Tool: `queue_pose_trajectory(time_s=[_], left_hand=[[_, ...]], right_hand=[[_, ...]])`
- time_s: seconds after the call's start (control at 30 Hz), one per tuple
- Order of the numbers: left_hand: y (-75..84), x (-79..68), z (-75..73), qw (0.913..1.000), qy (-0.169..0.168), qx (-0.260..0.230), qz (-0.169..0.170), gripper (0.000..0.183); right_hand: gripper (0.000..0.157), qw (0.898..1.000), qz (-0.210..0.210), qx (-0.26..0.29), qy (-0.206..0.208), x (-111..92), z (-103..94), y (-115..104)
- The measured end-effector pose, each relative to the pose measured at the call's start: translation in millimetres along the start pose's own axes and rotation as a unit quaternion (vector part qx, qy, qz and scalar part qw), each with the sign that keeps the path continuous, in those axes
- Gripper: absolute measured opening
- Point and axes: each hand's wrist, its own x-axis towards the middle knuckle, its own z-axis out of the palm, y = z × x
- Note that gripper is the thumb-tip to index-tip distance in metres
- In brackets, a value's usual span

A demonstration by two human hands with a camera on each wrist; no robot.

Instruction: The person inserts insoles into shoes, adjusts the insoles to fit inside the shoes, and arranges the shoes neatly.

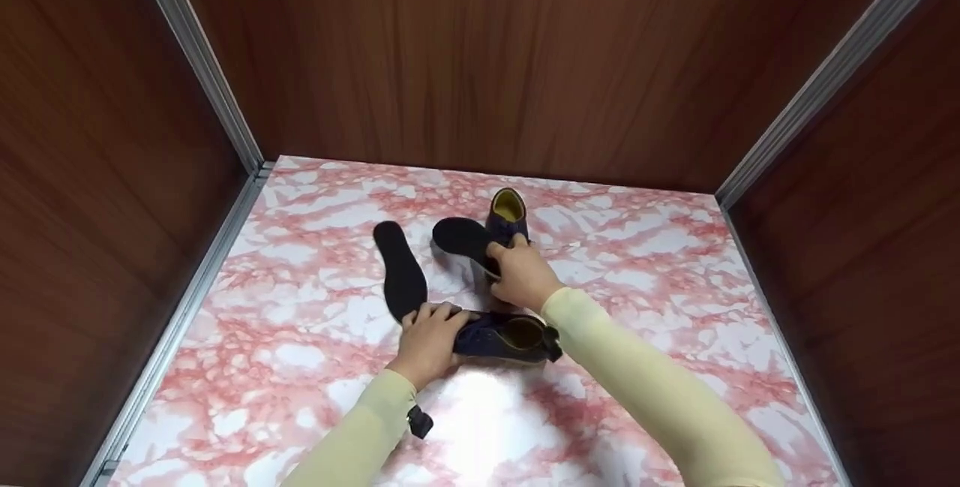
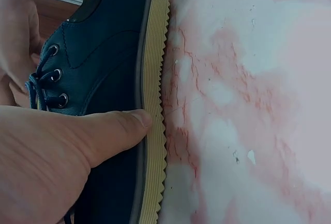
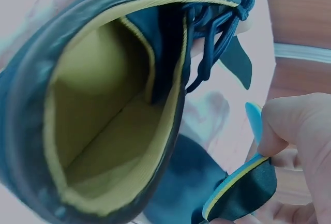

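A dark blue lace-up shoe [image 1: 487, 343] lies across the middle of the table, its opening to the right. My left hand [image 1: 431, 341] grips its toe end; in the left wrist view the thumb [image 2: 121, 125] presses on the ridged cream sole [image 2: 151, 94]. Just beyond, my right hand [image 1: 526, 275] pinches a black insole [image 1: 461, 238], held above the table. Its edge shows blue and yellow layers in the right wrist view. That view also looks into the shoe's yellow-lined opening [image 3: 103, 115]. The toe tip is hidden by the left hand.
A second black insole [image 1: 401, 269] lies flat on the left, its lower end by the left fingers. Behind the right hand stands the other shoe [image 1: 508, 209], partly covered by the held insole. Brown panels [image 1: 465, 59] wall the marbled red-and-white table [image 1: 300, 397] at back and sides.
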Motion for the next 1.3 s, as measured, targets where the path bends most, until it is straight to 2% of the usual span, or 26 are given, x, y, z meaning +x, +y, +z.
queue_pose_trajectory(time_s=[0.43,0.7,1.0,1.3], left_hand=[[-0.3,1.2,-0.9,0.9999,-0.005,-0.014,0.002,0.067],[0.7,-1.0,-0.4,0.9998,-0.002,-0.022,0.004,0.065],[0.9,-0.6,-1.0,0.9998,-0.009,-0.015,-0.004,0.067],[-0.1,-0.6,0.4,0.9999,-0.007,-0.014,-0.004,0.067]], right_hand=[[0.052,0.999,0.020,0.029,0.015,-19.2,1.2,22.0],[0.052,0.999,0.026,0.028,0.020,-29.0,-0.2,31.0],[0.054,0.998,0.047,0.046,0.017,-40.4,2.3,44.9],[0.048,0.998,0.039,0.028,0.027,-45.4,13.1,56.5]])
